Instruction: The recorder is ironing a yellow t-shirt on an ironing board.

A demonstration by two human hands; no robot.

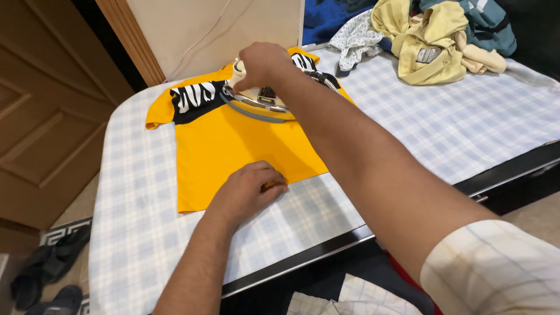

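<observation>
Yellow cotton fills the middle of our view — a small yellow T-shirt lying flat on the checked cloth-covered table. Our right hand is closed around the handle of a cream clothes iron resting at the shirt's far end, near the collar. Our left hand pinches the near hem — fingers curled on the fabric.

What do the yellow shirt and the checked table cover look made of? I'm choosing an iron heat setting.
Yellow shirt: seemingly a soft matte knit, cotton or a blend; lies flat and limp. Checked cover: thin woven cloth, matte, faintly wrinkled. Fibre content can't be told.
</observation>
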